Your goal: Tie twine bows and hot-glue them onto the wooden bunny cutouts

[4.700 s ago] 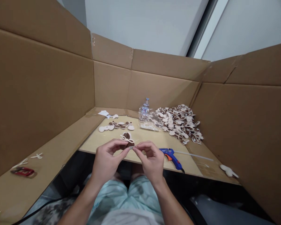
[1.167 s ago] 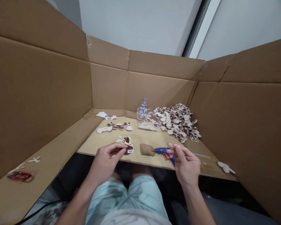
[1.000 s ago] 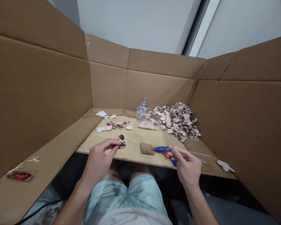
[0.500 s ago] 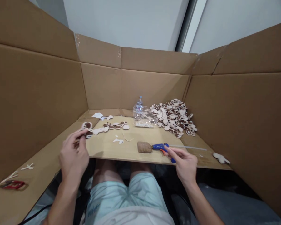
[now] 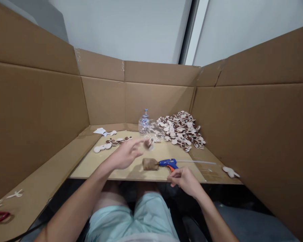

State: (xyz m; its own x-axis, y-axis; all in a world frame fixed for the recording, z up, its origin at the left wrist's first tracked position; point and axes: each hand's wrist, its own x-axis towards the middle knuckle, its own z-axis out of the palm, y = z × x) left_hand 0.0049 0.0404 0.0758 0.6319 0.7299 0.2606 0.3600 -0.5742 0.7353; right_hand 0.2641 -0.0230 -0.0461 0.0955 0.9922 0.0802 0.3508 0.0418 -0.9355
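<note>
My left hand (image 5: 126,154) reaches across the board with its fingers stretched out. Just beyond the fingertips is a small brown-and-white felt piece (image 5: 148,144), smeared by motion; whether a finger still touches it I cannot tell. Fingers pinched together, my right hand (image 5: 185,181) is at the lower end of the handle of a blue glue gun (image 5: 168,162). What the pinch holds, if anything, is hidden. The gun's tip rests against a brown block (image 5: 150,164), and a long clear glue stick (image 5: 197,162) sticks out of its back.
A large heap of brown-and-white felt pieces (image 5: 181,129) lies at the back right, beside a clear plastic bag and bottle (image 5: 145,121). More pieces (image 5: 103,147) lie in a row at the left. Red-handled cutters (image 5: 0,216) lie far left. Cardboard walls (image 5: 159,95) surround the board.
My left hand has swung right across the board, and the felt piece it held is now at or past its fingertips. My right hand has slid slightly down the gun, which stays put.
</note>
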